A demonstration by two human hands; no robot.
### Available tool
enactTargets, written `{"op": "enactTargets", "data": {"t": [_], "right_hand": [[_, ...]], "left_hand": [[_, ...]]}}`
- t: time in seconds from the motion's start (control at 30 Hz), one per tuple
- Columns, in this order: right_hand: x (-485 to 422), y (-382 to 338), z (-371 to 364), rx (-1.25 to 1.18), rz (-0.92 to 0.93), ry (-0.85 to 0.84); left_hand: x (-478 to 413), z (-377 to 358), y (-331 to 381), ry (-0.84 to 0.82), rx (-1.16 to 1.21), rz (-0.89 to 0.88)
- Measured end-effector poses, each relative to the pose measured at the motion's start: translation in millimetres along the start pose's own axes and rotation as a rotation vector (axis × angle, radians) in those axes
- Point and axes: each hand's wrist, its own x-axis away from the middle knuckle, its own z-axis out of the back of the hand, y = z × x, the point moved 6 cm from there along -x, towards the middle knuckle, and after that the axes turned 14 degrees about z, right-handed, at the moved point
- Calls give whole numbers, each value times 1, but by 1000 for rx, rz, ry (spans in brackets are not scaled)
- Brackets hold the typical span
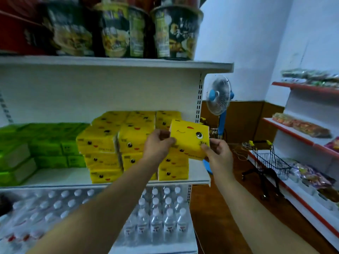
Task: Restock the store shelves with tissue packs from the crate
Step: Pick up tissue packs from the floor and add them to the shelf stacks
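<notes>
I have both hands, left [157,146] and right [218,153], gripping one yellow pack [189,137], tilted to seat atop the stack [135,143]

Only 1 view is given, taken from a camera worn on the person's head. It is aimed forward and slightly downward at a white shelf unit [91,92], which is seen from close by and fills the left and middle of the frame. Both forearms are seen reaching in from the bottom edge, so the left hand [157,145] and right hand [218,153] are framed near the centre, with a yellow tissue pack [189,138] gripped between them. Straight lines are bent toward the edges by the wide-angle lens. The floor [220,208] and another shelf unit [302,107] are caught at the right, farther off.
</notes>
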Motion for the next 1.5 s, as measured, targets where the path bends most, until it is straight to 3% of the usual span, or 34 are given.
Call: {"op": "enactTargets", "data": {"t": [0.17,0.33,0.6,1.3,1.4,1.5], "right_hand": [[-81,23,-30,8,35,-116],[-144,60,-58,-31,-42,-224],[-182,90,-88,58,6,-377],[-160,98,-88,181,-71,-434],[-158,92,-82,212,-67,-446],[-156,82,-67,187,-47,-343]], "left_hand": [[-71,-4,34,151,-244,-31],[-112,-11,53,337,-660,-78],[-144,-16,55,450,-920,37],[-153,-21,37,433,-1254,57],[-145,-19,40,432,-1214,24],[-128,-15,52,448,-1096,-105]]}}
